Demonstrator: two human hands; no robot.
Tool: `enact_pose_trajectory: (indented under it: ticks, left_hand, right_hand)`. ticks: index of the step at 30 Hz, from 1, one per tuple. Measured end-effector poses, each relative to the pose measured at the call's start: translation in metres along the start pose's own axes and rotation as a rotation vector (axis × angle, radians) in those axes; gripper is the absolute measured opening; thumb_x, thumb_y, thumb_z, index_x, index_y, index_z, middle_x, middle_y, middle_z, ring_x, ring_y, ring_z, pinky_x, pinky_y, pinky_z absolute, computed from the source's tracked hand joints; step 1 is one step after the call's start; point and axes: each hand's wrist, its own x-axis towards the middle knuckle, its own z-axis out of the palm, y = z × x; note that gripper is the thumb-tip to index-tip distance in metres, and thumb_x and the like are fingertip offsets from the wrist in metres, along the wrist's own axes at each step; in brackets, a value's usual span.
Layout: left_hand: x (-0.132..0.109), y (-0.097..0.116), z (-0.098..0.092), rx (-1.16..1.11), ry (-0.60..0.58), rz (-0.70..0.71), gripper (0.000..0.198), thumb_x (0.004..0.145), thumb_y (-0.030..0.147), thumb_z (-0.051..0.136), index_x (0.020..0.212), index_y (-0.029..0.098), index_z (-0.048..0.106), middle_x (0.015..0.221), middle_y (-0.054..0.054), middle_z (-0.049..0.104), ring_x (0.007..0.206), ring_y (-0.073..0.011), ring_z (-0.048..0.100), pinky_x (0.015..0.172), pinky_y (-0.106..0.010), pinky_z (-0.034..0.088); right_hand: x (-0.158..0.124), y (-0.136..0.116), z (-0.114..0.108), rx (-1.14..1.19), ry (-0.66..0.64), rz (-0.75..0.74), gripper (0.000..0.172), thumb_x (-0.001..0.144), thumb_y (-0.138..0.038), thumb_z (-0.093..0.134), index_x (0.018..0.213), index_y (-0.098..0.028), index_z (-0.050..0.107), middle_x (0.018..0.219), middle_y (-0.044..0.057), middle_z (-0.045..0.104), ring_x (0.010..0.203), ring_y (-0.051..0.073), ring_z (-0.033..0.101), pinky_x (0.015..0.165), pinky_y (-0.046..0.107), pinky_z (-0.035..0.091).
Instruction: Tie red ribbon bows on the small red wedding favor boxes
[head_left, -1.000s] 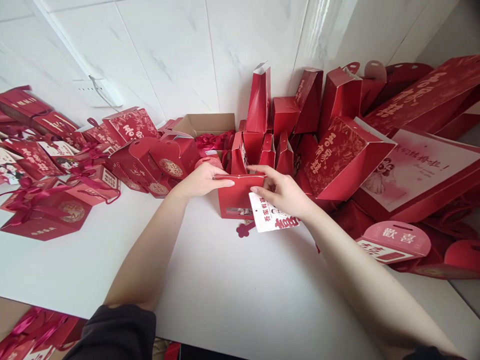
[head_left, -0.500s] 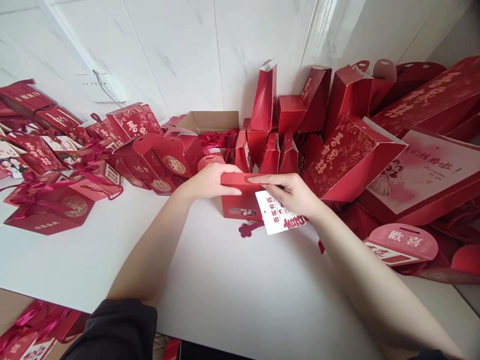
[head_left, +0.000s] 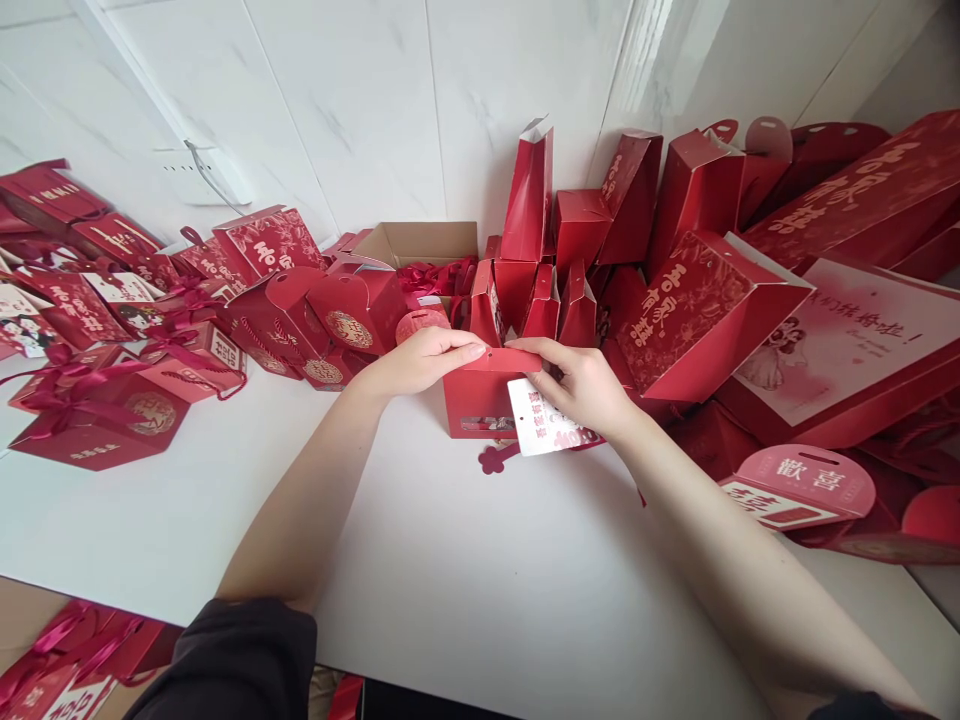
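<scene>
A small red gift box (head_left: 466,398) stands on the white table, its top a folded flap with a small hole near the middle. My left hand (head_left: 429,358) is closed on the left end of that flap. Closed at the right end, my right hand (head_left: 583,385) has its fingers along the top edge. A white printed card (head_left: 534,428) hangs from under the right hand, covering part of the box's front. At the foot of the box lies a dark red flower-shaped piece (head_left: 492,460), partly hidden behind the card.
Red gift boxes with ribbons (head_left: 97,420) crowd the left side. An open cardboard carton (head_left: 427,240) with red ribbon stands at the wall. Tall red boxes (head_left: 529,195) and a large slanted box (head_left: 690,320) fill the right. Below the front-left table edge lie more red packages (head_left: 67,650).
My left thumb has moved up from the box's front onto its top edge. My right fingers have drawn back to the right and bent; the card has shifted slightly left and up.
</scene>
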Motion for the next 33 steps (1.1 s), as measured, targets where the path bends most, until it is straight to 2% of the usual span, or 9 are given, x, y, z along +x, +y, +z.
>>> enact_pose_trajectory:
  ticks: [4,7,10,14,19,22,24,27,33]
  left_hand:
    - [-0.001,-0.001,-0.002,0.068,-0.054,-0.010,0.040,0.092,0.050,0.044,0.092,0.018,0.067,0.092,-0.003,0.066,0.087,-0.0181,0.058,0.078,-0.030,0.044]
    - [-0.002,-0.002,-0.002,0.097,-0.071,-0.027,0.040,0.093,0.050,0.044,0.103,0.020,0.068,0.099,-0.003,0.068,0.092,-0.0185,0.059,0.083,-0.031,0.045]
    - [-0.002,-0.003,-0.001,0.108,-0.055,-0.037,0.040,0.094,0.049,0.044,0.106,0.020,0.067,0.103,-0.003,0.068,0.095,-0.0192,0.060,0.085,-0.031,0.045]
    - [-0.001,0.000,0.001,0.123,-0.021,0.009,0.036,0.096,0.045,0.042,0.113,0.022,0.065,0.113,-0.003,0.067,0.102,-0.0193,0.059,0.089,-0.031,0.044]
    - [-0.002,0.001,0.001,0.136,-0.038,0.028,0.036,0.097,0.044,0.040,0.108,0.021,0.065,0.106,-0.002,0.066,0.096,-0.0180,0.059,0.086,-0.030,0.044]
    - [-0.002,0.000,0.000,0.130,-0.046,0.021,0.035,0.096,0.043,0.040,0.107,0.021,0.064,0.105,-0.002,0.066,0.097,-0.0179,0.059,0.084,-0.029,0.044]
    - [-0.001,0.000,0.000,0.138,-0.038,0.011,0.034,0.096,0.044,0.041,0.107,0.021,0.064,0.106,-0.002,0.066,0.096,-0.0182,0.059,0.083,-0.029,0.044]
    - [-0.001,0.000,0.000,0.152,-0.021,-0.004,0.035,0.095,0.045,0.043,0.107,0.021,0.064,0.108,-0.002,0.066,0.097,-0.0190,0.058,0.082,-0.029,0.043]
    - [-0.002,0.001,-0.001,0.149,-0.042,0.001,0.033,0.096,0.044,0.041,0.103,0.021,0.064,0.104,-0.001,0.066,0.095,-0.0181,0.058,0.081,-0.029,0.042]
  right_hand:
    - [0.000,-0.003,-0.002,0.043,-0.105,0.015,0.044,0.090,-0.047,0.060,0.127,-0.023,0.056,0.065,-0.003,0.060,0.057,0.015,0.055,0.059,0.025,0.041]
    - [0.001,-0.002,0.002,0.127,-0.039,0.062,0.032,0.097,-0.047,0.047,0.112,-0.024,0.064,0.065,-0.002,0.059,0.054,0.013,0.050,0.054,0.024,0.038]
    - [0.002,-0.001,0.008,0.133,0.037,0.078,0.028,0.097,-0.045,0.049,0.100,-0.023,0.066,0.061,-0.003,0.054,0.052,0.012,0.043,0.053,0.025,0.035]
    - [0.003,-0.004,0.006,0.111,0.005,0.173,0.029,0.093,-0.050,0.056,0.102,-0.024,0.063,0.055,-0.004,0.050,0.050,0.013,0.043,0.051,0.026,0.033]
    - [0.003,-0.006,-0.015,0.575,-0.096,0.414,0.047,0.088,-0.064,0.055,0.108,-0.023,0.063,0.070,-0.001,0.060,0.059,0.014,0.054,0.058,0.028,0.044]
    - [0.004,-0.001,-0.023,0.839,-0.085,0.455,0.047,0.084,-0.058,0.065,0.114,-0.023,0.062,0.073,-0.001,0.059,0.058,0.013,0.053,0.058,0.028,0.047]
    - [0.006,0.004,-0.023,0.889,-0.017,0.424,0.047,0.081,-0.051,0.072,0.118,-0.025,0.060,0.076,-0.001,0.059,0.061,0.014,0.056,0.056,0.027,0.048]
    - [0.010,0.016,-0.017,0.813,0.190,0.290,0.044,0.084,-0.044,0.069,0.124,-0.029,0.057,0.084,0.001,0.059,0.071,0.017,0.060,0.060,0.030,0.052]
    - [0.014,0.036,-0.005,0.538,0.501,-0.008,0.053,0.097,-0.044,0.046,0.146,-0.041,0.025,0.115,0.006,0.058,0.097,0.024,0.063,0.075,0.040,0.057]
